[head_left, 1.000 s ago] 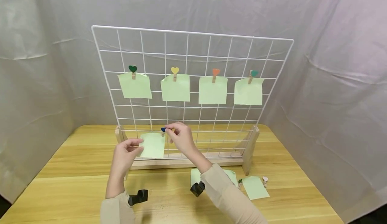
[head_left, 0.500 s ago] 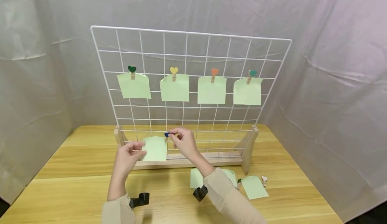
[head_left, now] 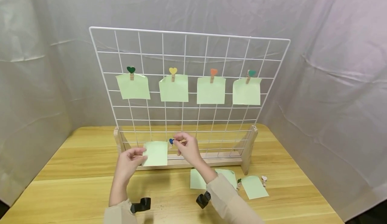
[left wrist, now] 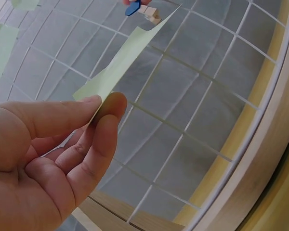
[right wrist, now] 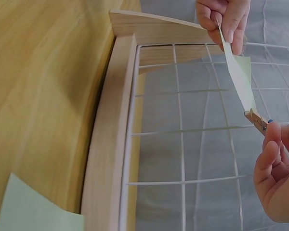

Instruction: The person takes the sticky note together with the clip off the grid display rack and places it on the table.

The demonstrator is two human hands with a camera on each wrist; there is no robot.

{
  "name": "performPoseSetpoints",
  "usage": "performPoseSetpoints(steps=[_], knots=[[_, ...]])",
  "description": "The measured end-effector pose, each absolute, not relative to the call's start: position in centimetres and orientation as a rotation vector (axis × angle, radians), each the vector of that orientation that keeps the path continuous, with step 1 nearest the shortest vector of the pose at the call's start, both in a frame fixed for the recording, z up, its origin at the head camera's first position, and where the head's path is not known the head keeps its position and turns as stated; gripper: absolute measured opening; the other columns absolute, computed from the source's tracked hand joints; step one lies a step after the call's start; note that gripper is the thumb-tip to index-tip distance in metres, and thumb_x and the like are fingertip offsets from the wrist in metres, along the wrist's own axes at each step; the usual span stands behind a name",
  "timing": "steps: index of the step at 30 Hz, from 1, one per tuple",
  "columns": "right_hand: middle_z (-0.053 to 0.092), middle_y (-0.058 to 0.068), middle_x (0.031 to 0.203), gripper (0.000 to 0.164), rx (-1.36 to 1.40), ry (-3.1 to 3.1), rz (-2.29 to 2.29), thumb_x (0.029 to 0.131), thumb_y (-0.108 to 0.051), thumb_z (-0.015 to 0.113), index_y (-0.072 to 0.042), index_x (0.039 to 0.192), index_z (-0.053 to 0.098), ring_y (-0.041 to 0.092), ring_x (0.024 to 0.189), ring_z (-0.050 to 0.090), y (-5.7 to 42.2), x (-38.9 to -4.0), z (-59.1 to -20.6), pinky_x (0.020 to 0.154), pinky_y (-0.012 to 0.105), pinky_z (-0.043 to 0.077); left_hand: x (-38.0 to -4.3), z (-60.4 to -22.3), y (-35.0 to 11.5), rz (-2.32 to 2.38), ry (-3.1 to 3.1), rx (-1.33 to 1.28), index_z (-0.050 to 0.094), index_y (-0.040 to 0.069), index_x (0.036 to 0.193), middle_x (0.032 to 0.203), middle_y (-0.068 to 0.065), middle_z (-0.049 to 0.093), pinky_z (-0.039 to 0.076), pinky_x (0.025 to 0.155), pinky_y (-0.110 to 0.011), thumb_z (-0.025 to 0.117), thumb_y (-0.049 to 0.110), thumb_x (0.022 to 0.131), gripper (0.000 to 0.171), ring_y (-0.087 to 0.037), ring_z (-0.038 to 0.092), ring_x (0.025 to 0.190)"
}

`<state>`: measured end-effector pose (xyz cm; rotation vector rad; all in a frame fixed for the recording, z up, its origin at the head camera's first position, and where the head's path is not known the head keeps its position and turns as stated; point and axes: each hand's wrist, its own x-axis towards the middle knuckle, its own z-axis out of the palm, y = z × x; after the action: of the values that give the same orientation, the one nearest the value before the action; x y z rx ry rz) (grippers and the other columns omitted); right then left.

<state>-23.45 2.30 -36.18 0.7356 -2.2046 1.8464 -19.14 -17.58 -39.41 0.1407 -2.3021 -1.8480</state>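
Note:
My left hand point(head_left: 128, 162) pinches a pale green paper note point(head_left: 156, 153) by its left edge between thumb and fingers, in front of the lower part of a white wire grid point(head_left: 185, 120). In the left wrist view the note point(left wrist: 123, 62) is seen nearly edge-on and slightly bent. My right hand point(head_left: 189, 149) pinches a small wooden clothespin point(right wrist: 258, 121) with a blue heart, just right of the note's right edge. The heart point(left wrist: 133, 7) shows in the left wrist view, where the clothespin appears apart from the paper; the right wrist view shows its tip close to the note's corner.
Several green notes hang in a row on the grid, each under a heart clothespin, such as the yellow heart point(head_left: 173, 71). A wooden stand point(head_left: 248, 153) holds the grid. On the table point(head_left: 75, 190) lie more notes point(head_left: 255, 187) and a white-heart clothespin point(head_left: 264, 181).
Both hands have moved down and slightly right with the note and clothespin. The clothespin, earlier at the note's upper right corner, now stands a little away from its right edge.

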Motion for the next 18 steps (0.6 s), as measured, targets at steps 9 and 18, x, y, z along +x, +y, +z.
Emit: performPoseSetpoints(steps=[9,18], knots=[[0.057,0.022,0.083,0.008,0.693,-2.247,1.836,0.083,0.009,0.054,0.014,0.088,0.059,0.029,0.043,0.048,3.0,-23.4,-37.6,0.040,0.025,0.044,-18.9,-40.5,-17.2,-1.876,-2.293,0.160,0.059,-0.008,0.103,0.094,-0.013,0.057,0.047,0.065,-0.020,0.060,-0.003,0.081,0.023,-0.010,0.056,0.075],[0.056,0.023,0.085,0.010,0.609,-2.299,1.917,0.084,0.008,0.053,0.014,0.091,0.058,0.022,0.043,0.048,3.6,-23.4,-38.5,0.038,0.012,0.034,-18.7,-41.2,-17.1,-1.900,-2.263,0.159,0.058,-0.012,0.102,0.089,-0.012,0.058,0.048,0.061,-0.021,0.056,-0.005,0.083,0.020,-0.009,0.056,0.070]])
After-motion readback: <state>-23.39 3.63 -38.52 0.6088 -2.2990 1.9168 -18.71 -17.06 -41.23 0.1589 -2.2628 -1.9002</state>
